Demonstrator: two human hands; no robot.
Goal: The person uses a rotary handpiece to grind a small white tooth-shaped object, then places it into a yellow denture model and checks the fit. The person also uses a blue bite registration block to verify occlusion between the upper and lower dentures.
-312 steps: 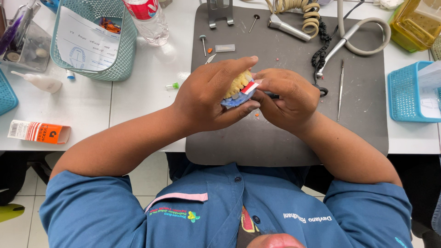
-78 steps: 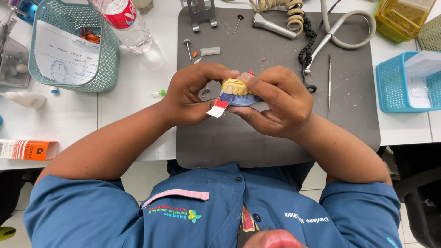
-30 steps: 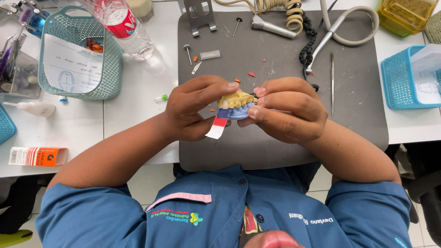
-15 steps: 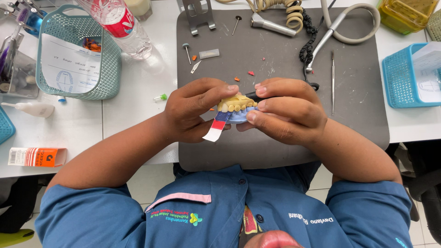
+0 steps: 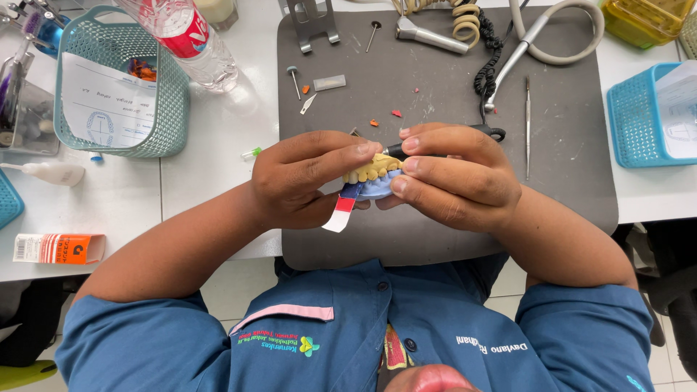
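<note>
Both my hands hold a small dental model (image 5: 374, 174) over the near part of a dark grey mat (image 5: 435, 80). The model has a pale blue base and a row of yellowish wax teeth on top. My left hand (image 5: 305, 178) grips its left side, with a strip of red, white and blue paper (image 5: 341, 212) hanging below the fingers. My right hand (image 5: 454, 174) closes on the model's right side and also holds a thin black-handled tool (image 5: 435, 145) lying across the teeth.
On the mat lie a metal stand (image 5: 308, 22), a handpiece with coiled cord (image 5: 435, 33), a grey hose (image 5: 552, 36), a thin probe (image 5: 528, 116) and small wax bits. A green basket (image 5: 120, 80), a plastic bottle (image 5: 185, 40), an orange box (image 5: 58, 248) sit left; a blue basket (image 5: 650, 116) right.
Over the last seconds my hands and the model have dropped slightly toward me. The paper strip has swung to hang lower left. My grip on the model has stayed the same.
</note>
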